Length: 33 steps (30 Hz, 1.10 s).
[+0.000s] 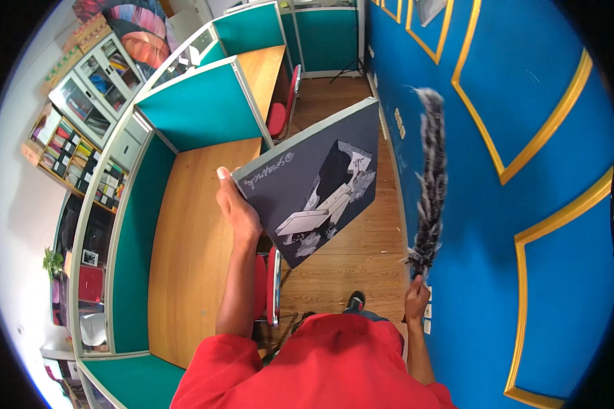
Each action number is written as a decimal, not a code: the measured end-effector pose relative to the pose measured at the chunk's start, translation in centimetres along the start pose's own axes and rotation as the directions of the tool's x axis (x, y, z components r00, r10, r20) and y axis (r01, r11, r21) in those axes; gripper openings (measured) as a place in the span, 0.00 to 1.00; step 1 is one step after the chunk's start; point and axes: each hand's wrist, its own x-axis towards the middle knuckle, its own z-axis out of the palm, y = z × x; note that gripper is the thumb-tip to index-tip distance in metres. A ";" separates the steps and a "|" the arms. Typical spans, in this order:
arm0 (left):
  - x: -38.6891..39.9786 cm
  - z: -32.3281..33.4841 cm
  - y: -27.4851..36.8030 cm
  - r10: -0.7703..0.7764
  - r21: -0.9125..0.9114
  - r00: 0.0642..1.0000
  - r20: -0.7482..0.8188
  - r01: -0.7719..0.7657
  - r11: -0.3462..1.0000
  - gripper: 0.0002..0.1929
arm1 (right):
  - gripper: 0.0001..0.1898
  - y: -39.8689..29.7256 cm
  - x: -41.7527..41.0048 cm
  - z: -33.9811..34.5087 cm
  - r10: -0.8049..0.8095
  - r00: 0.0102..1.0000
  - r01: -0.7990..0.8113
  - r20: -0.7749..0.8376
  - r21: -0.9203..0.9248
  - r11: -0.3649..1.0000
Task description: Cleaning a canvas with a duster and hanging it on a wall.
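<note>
A dark canvas painting (307, 179) with pale shapes and some writing is tilted in front of me. My left hand (239, 209) grips it by its left corner, thumb over the light edge. To the right, my right hand (417, 299) is closed around the lower end of a long feather duster (432, 179) with grey and black fluff. The duster points upward beside the blue wall, apart from the painting. Its handle is mostly hidden in my fist.
A blue wall (481, 220) with gold moulding (547, 220) runs along the right. Wooden desks (199, 230) between green partitions (199, 110) stand on the left, with red chairs (277, 120) beside them. Wooden floor (337, 278) lies between desks and wall.
</note>
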 end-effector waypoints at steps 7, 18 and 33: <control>0.1 -0.4 -1.5 0.148 0.178 0.985 0.084 -0.161 0.971 0.31 | 0.25 -1.9 -0.3 -1.7 -0.040 0.999 0.040 -0.005 0.006 0.999; 0.1 -1.5 -2.6 0.346 0.358 0.912 0.221 -0.405 0.841 0.27 | 0.12 -8.5 1.5 -6.5 -0.438 0.827 0.467 0.351 0.004 0.884; 0.7 -3.8 -0.7 0.379 0.456 0.855 0.353 -0.512 0.728 0.27 | 0.10 -11.5 4.0 -9.0 -0.394 0.811 0.515 0.433 -0.210 0.831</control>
